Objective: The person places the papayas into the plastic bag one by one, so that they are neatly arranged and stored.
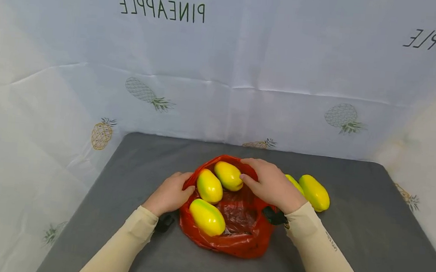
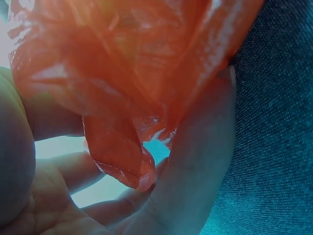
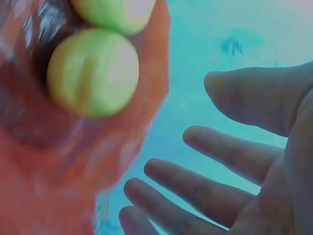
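Head view: the left hand [image 1: 170, 192] grips the red bag [image 1: 245, 244] by its left rim, apparently to hold it wide; the right hand [image 1: 274, 184], fingers apart, hovers empty over its far-right rim. Three yellow fruits [image 1: 207, 218] lie inside, two more fruits [image 1: 315, 193] right of the bag.

One loose yellow fruit [image 1: 294, 183], partly hidden

Yellow fruits [image 1: 209, 186] in red bag [image 1: 245, 247]

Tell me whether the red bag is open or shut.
Open. In the head view, the red bag has its mouth spread wide, showing three yellow fruits inside; the left hand holds its edge.
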`<state>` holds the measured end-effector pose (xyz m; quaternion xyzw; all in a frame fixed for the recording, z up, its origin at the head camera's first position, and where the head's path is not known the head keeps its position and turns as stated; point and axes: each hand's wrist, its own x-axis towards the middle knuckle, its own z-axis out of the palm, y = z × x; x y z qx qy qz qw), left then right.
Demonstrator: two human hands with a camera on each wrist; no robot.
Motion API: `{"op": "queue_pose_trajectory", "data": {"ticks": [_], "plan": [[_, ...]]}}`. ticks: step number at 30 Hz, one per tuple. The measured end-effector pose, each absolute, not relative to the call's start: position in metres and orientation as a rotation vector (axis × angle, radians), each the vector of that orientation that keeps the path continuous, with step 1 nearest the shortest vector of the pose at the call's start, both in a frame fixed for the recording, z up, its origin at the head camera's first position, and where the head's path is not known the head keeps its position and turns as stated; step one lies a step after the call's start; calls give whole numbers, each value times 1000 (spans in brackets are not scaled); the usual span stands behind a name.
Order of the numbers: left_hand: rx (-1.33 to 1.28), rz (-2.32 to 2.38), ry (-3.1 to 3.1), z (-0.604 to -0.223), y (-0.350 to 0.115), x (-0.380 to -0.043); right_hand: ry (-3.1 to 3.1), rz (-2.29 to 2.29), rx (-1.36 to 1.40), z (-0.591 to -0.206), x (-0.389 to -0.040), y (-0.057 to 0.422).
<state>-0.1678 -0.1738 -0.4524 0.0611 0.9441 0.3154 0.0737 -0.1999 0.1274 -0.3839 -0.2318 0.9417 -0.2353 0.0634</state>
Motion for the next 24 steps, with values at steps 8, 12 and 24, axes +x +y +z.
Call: {"op": "queue_pose_trajectory", "data": {"ticks": [8, 12, 24], "plan": [[187, 934, 2839, -454, -174, -169, 2932, -741, -604, -381, -190, 178], [198, 928, 2844, -453, -173, -168, 2951, -750, -523, -380, -185, 200], [214, 925, 2849, -451, -172, -167, 3001, -824, -304, -389, -169, 252]]}}
